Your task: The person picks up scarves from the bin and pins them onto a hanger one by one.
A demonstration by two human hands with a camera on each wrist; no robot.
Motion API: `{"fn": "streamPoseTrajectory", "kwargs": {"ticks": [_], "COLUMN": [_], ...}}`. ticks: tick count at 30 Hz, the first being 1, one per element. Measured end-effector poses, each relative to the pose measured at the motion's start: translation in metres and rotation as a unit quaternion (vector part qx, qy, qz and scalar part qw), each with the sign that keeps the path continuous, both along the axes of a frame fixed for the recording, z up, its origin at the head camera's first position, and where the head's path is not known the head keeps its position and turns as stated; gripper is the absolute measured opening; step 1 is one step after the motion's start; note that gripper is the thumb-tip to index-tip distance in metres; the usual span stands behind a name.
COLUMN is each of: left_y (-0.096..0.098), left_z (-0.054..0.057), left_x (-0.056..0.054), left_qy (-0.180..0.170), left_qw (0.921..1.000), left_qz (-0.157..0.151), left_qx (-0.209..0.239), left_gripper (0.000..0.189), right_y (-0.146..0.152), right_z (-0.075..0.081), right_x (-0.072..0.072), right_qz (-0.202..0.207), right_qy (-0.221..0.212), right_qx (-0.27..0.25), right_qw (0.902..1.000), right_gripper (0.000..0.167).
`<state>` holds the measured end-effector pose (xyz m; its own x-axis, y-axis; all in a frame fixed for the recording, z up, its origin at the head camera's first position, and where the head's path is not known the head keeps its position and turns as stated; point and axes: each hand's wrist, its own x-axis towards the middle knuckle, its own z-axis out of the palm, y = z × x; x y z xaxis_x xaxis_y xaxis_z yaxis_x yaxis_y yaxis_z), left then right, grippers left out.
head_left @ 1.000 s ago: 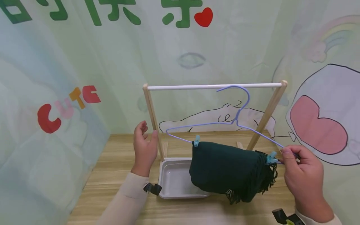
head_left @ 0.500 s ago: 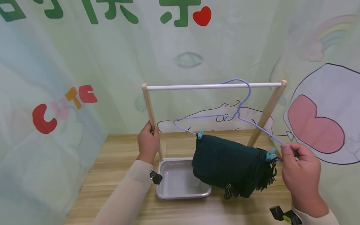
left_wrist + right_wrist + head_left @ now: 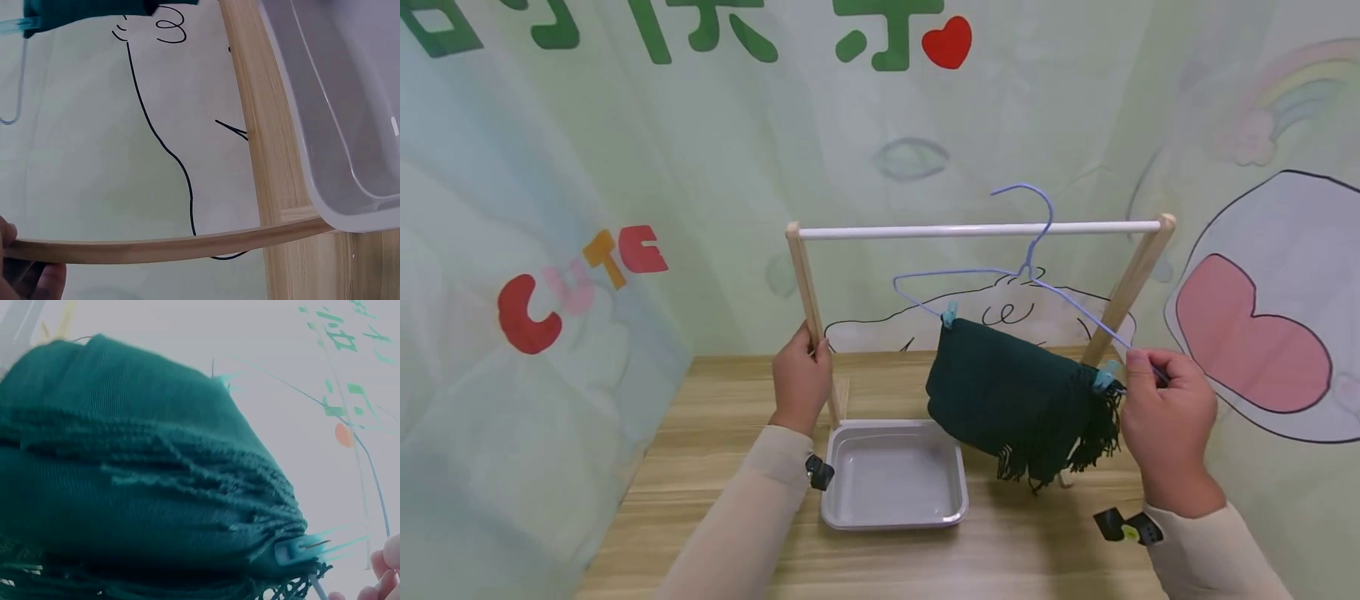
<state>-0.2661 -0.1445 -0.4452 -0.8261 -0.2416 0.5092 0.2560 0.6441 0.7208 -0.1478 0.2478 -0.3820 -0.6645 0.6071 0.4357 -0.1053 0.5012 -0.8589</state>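
My right hand pinches the right corner of a blue-purple wire hanger. From the hanger's lower bar hangs a folded dark green fringed scarf, held by a light blue clip at its left end and another clip at the fringed end. The hanger tilts down to the right, and its hook rises above the white rail. With curled fingers my left hand grips the left wooden post of the rack. Whether the hook is in front of or touching the rail I cannot tell.
A grey-white rectangular tray sits on the wood-grain table, beside the foot of the left post. The rack's right wooden post stands behind the scarf. A printed curtain hangs behind and to the left.
My left hand has moved onto the left post and grips it. My right hand has lifted the hanger and scarf up and left, bringing the hook from rail height to above the rail.
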Motion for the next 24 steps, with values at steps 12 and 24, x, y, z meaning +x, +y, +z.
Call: {"fn": "streamPoseTrajectory", "kwargs": {"ticks": [12, 24], "left_y": [-0.001, -0.001], "left_z": [-0.004, -0.003], "left_x": [-0.002, -0.001], "left_qy": [0.010, 0.001], "left_qw": [0.9998, 0.9999], "left_qz": [0.001, 0.004], "left_qx": [-0.019, -0.014], "left_gripper": [0.015, 0.017], "right_y": [-0.014, -0.020], "right_z": [-0.024, -0.031], "right_x": [-0.010, -0.008], "right_qz": [0.019, 0.049], "right_qy": [-0.070, -0.088], "right_qx": [0.003, 0.020], "right_qw": [0.9974, 0.9947], "right_gripper": [0.033, 0.027]}}
